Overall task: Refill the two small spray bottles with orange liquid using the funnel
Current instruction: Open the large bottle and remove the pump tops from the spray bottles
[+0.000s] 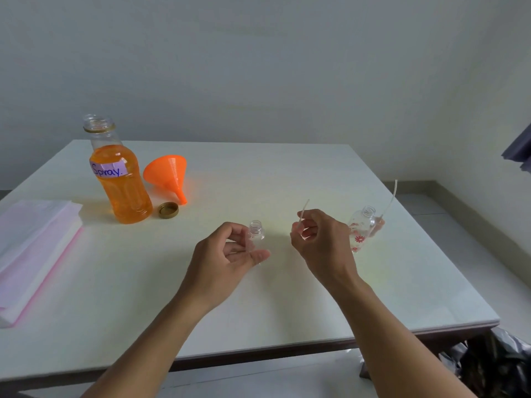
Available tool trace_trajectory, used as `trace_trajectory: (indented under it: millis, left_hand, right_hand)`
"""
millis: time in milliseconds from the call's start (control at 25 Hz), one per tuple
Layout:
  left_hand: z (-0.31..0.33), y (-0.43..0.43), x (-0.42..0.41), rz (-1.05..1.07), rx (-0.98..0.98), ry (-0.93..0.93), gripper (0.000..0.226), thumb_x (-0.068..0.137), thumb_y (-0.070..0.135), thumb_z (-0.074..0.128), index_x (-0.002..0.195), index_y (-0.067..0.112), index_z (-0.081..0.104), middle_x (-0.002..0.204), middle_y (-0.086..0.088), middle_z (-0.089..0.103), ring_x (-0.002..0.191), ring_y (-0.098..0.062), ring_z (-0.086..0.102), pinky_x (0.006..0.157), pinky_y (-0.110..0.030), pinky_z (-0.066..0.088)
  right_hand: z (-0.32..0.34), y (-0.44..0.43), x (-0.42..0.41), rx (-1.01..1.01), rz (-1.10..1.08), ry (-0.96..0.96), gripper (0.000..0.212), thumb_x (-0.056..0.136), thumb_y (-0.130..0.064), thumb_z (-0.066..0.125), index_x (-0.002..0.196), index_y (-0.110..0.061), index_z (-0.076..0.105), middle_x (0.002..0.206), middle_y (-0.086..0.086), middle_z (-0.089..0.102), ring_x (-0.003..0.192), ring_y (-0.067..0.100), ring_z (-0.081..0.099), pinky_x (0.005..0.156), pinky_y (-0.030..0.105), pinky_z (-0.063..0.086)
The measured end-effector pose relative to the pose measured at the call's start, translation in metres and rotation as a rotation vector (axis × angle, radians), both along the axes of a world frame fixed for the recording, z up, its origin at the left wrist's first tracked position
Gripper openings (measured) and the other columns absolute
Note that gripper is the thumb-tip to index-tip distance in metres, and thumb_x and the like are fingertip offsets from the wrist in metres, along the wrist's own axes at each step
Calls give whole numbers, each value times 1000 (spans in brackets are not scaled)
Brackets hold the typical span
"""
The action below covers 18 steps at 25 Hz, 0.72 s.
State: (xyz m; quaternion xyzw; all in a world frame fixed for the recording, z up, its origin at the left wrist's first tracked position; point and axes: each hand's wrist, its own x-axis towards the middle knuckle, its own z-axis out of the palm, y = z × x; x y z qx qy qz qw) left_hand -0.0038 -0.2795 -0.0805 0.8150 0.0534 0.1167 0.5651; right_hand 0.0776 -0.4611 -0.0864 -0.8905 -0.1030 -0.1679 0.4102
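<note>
Mid-frame over the worktop (287,297), the left hand (227,257) curls round 1 clear bottle (255,230); the right hand (319,242) pinches a thin tube (303,210), just left of the flowered bottle (361,229).

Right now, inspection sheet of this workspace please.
surface: white table, glossy.
job's things: uncapped bottle of orange liquid, gold cap beside it; funnel on its side; clear small bottle and flowered small bottle, both open; curved tube behind the flowered one.
clutter: paper stack, left edge.
grips: left hand curled beside clear small bottle, contact unclear; right hand pinches thin tube.
cables: nothing seen.
surroundings: plain wall; dark bag on floor, right.
</note>
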Motion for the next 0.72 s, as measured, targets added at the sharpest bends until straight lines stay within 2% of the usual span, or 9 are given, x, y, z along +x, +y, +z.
trace_trajectory:
  millis: [160, 320, 400, 560, 640, 720]
  left_hand:
    - [-10, -10, 7, 0, 75, -41, 41, 67, 39, 84, 101, 26, 66, 96, 12, 72, 90, 0, 66, 79, -8, 49]
    - [-13, -16, 11, 25, 85, -68, 40, 68, 36, 85, 102, 26, 66, 92, 13, 69, 85, -2, 61, 72, -7, 46]
    - [-15, -17, 12, 34, 91, -65, 42, 68, 36, 85, 104, 27, 65, 93, 15, 68, 85, -1, 60, 72, -7, 46]
    - [-20, -11, 10, 49, 112, -33, 58, 65, 28, 89, 116, 29, 62, 102, 16, 66, 90, 0, 61, 78, -8, 49]
    - [-21, -6, 1, 64, 122, -14, 65, 66, 21, 89, 123, 28, 60, 108, 15, 65, 97, 0, 60, 80, -8, 48]
    - [-21, 3, -14, 79, 128, 14, 66, 69, 19, 88, 125, 30, 57, 112, 17, 62, 100, 4, 58, 79, -6, 44]
  right_hand:
    - [-7, 0, 4, -20, 0, 44, 11, 94, -18, 64, 101, -13, 71, 84, -3, 71, 72, 14, 65, 69, 33, 56]
    - [-9, -2, 7, 32, -24, 99, 4, 92, -17, 65, 93, -16, 69, 81, -3, 70, 73, 12, 64, 63, 24, 48]
    - [-8, -2, 6, 47, -39, 145, 14, 93, -24, 66, 104, -16, 70, 87, -3, 70, 77, 13, 65, 67, 23, 47]
    - [-3, -12, -7, -85, -36, 286, 64, 86, -29, 74, 143, -15, 50, 127, 3, 60, 116, 20, 58, 94, 35, 52]
    - [4, -19, -24, -102, -22, 327, 69, 87, -28, 74, 148, -17, 44, 133, 3, 56, 120, 20, 55, 98, 34, 50]
    - [11, -24, -45, -96, 14, 345, 65, 88, -28, 74, 146, -19, 45, 131, 3, 57, 117, 17, 55, 96, 29, 48]
